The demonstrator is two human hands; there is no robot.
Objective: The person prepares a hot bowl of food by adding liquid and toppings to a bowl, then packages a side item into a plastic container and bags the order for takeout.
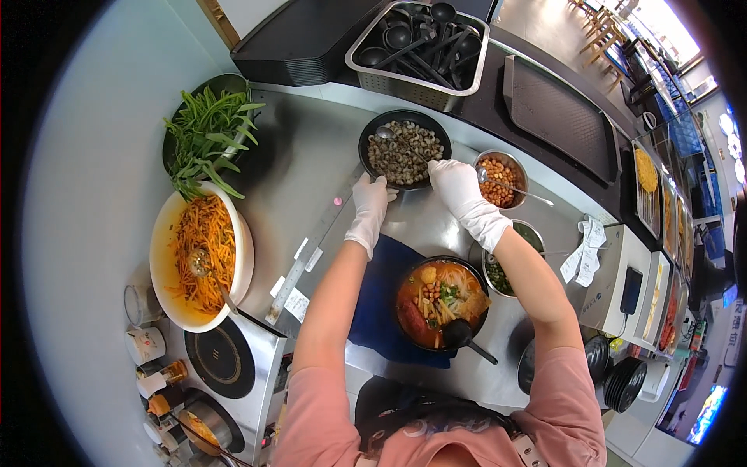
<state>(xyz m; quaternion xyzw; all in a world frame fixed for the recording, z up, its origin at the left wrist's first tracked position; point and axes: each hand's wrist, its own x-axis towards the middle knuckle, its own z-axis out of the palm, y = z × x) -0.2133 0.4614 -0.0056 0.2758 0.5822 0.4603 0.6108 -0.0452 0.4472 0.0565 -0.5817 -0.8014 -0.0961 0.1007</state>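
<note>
Both my hands wear white gloves and are at a black bowl of small snails (402, 153) on the steel counter. My left hand (371, 205) touches the bowl's lower left rim, thumb and fingers apart. My right hand (458, 184) is closed at the bowl's right rim; a thin metal handle seems to run from it into the snails. A metal spoon (385, 132) lies on the snails. Nearer me, a black bowl of noodle soup (443, 303) with peanuts, greens and a sausage-like piece sits partly on a dark blue cloth (379, 298), a black ladle (458, 334) in it.
Peanuts (499, 175) and chopped greens (496, 277) stand in metal bowls at right. Shredded orange vegetables (204, 251) and leafy greens (213, 128) are at left, above an induction hob (220, 357). Beyond are a ladle basket (417, 82), a black tray (560, 119) and paper slips (583, 251).
</note>
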